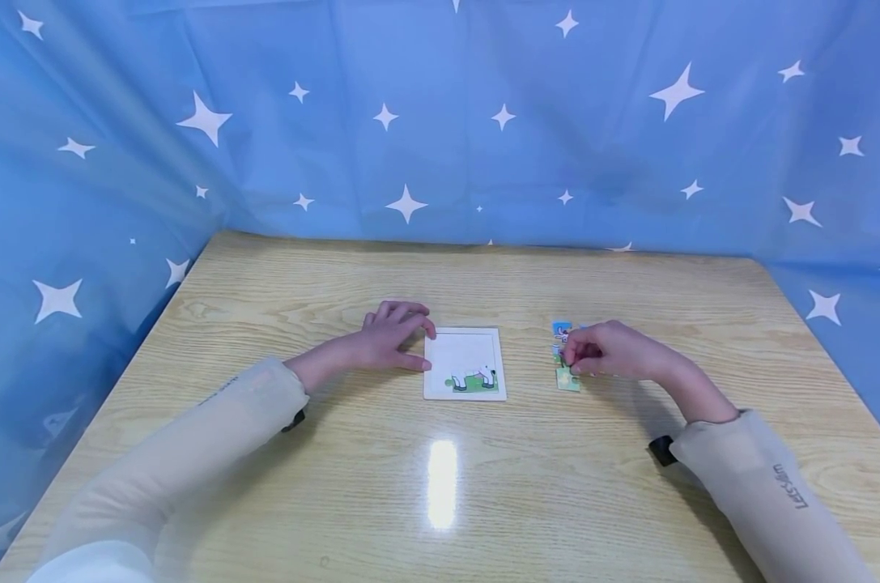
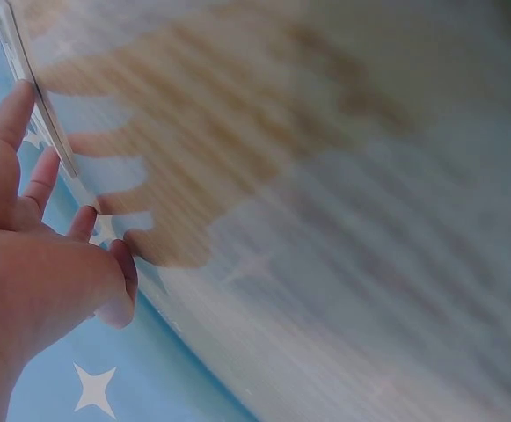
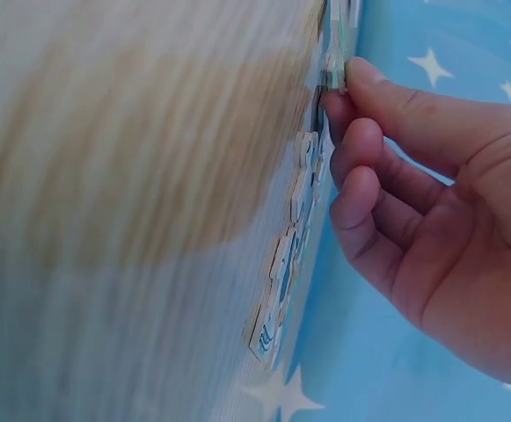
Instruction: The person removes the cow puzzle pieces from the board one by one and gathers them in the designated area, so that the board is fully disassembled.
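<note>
A square white puzzle board [image 1: 461,348] lies on the table, with pieces showing a white animal's legs and green grass [image 1: 474,381] along its lower right. My left hand [image 1: 396,340] is spread at the board's left edge; thumb and index fingertip rest on its rim. To the right of the board, my right hand [image 1: 614,350] pinches a puzzle piece [image 3: 337,54] between thumb and index finger, seen nearly edge-on in the right wrist view. Beneath that hand lie loose puzzle pieces, among them a blue one [image 1: 562,329] and a green one [image 1: 567,380]. The hand partly covers the others.
The pale wooden table [image 1: 352,486] reaches back to a blue curtain with white stars [image 1: 447,121]. Light glares off the tabletop in front of the board. More loose pieces [image 3: 277,294] lie in a row below the right fingers in the right wrist view.
</note>
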Motion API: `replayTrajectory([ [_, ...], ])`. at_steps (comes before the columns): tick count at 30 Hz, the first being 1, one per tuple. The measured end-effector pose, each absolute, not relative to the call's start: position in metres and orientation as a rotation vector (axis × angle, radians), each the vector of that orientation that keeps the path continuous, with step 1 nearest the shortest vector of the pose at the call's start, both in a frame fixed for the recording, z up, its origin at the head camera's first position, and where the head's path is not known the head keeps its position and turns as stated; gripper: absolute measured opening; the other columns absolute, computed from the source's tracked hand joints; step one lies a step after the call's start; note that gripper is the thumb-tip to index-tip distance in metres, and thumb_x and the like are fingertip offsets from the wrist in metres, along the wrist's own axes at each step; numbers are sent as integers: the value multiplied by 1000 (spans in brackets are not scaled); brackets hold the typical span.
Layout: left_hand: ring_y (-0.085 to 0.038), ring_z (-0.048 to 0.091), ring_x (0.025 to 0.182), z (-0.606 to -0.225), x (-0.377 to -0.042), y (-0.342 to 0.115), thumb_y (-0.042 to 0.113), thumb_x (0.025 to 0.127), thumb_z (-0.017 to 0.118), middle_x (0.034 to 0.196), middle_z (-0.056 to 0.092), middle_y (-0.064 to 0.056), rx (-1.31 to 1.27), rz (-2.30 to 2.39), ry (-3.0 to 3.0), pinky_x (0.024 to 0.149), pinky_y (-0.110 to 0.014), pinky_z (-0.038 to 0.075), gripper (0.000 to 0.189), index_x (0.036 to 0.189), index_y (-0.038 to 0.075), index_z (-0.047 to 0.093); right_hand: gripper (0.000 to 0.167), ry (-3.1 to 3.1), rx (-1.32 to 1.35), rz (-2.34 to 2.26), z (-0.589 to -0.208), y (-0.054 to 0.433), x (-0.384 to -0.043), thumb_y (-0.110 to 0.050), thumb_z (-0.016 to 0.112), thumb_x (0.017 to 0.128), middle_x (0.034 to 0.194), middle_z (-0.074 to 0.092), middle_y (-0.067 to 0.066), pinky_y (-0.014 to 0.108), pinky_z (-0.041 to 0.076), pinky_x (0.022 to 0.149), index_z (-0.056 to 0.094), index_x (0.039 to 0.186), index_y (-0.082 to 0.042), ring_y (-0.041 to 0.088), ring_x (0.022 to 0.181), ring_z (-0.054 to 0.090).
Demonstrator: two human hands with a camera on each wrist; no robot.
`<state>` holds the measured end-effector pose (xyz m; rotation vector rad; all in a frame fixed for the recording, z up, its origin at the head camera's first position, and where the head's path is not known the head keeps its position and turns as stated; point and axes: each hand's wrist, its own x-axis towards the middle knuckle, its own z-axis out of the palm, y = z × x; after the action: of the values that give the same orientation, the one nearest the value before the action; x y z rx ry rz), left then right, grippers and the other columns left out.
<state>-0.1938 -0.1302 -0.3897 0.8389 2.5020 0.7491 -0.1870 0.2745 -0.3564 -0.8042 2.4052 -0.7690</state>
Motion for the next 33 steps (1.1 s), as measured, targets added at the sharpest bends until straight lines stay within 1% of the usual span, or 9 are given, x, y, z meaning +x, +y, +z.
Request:
replayTrajectory([
  [4, -50, 18, 156, -390, -194, -131, 35, 105, 77, 175, 30, -20, 843, 748, 2507, 114, -62, 27, 43, 137, 16, 57, 11, 2411, -803, -790, -358, 274, -186, 5, 73, 102, 95, 68, -5, 28, 51, 72, 70, 101, -5, 11, 83, 59],
  [9, -50, 19, 156, -390, -195, -131, 35, 105, 77, 175, 30, -20, 845, 743, 2507, 113, -61, 27, 43, 138, 16, 57, 9, 2411, -880, -822, -359, 268, -184, 2, 75, 102, 92, 67, -6, 28, 48, 70, 69, 101, -3, 8, 78, 54],
  [17, -51, 19, 156, -388, -194, -129, 35, 106, 75, 175, 29, -20, 841, 744, 2507, 114, -63, 27, 43, 139, 15, 57, 8, 2432, -985, -788, -359, 249, -184, -4, 78, 103, 90, 68, -10, 27, 48, 68, 72, 102, -9, 4, 74, 54],
  [21, -51, 16, 157, -386, -193, -130, 34, 106, 75, 175, 28, -20, 846, 757, 2498, 115, -64, 25, 42, 138, 15, 56, 5, 2418, -973, -775, -357, 240, -185, -6, 78, 103, 88, 67, -10, 28, 48, 69, 74, 105, -9, 5, 74, 54],
  [27, -51, 15, 158, -386, -193, -130, 34, 107, 75, 176, 27, -20, 842, 759, 2487, 116, -66, 23, 42, 139, 15, 56, 5, 2395, -1015, -762, -357, 226, -185, -5, 76, 104, 91, 70, -10, 30, 53, 74, 74, 107, -9, 7, 80, 59],
  [30, -51, 15, 157, -387, -193, -130, 34, 106, 75, 176, 27, -20, 831, 753, 2486, 115, -65, 24, 43, 140, 15, 56, 4, 2367, -1028, -764, -359, 219, -186, -6, 76, 104, 90, 70, -10, 30, 53, 73, 73, 106, -8, 6, 77, 59],
  [33, -51, 15, 158, -389, -194, -130, 34, 106, 75, 176, 27, -21, 826, 752, 2487, 115, -66, 24, 43, 140, 14, 56, 5, 2345, -1019, -766, -359, 214, -186, -6, 76, 104, 86, 66, -10, 28, 50, 70, 73, 106, -8, 6, 73, 55],
])
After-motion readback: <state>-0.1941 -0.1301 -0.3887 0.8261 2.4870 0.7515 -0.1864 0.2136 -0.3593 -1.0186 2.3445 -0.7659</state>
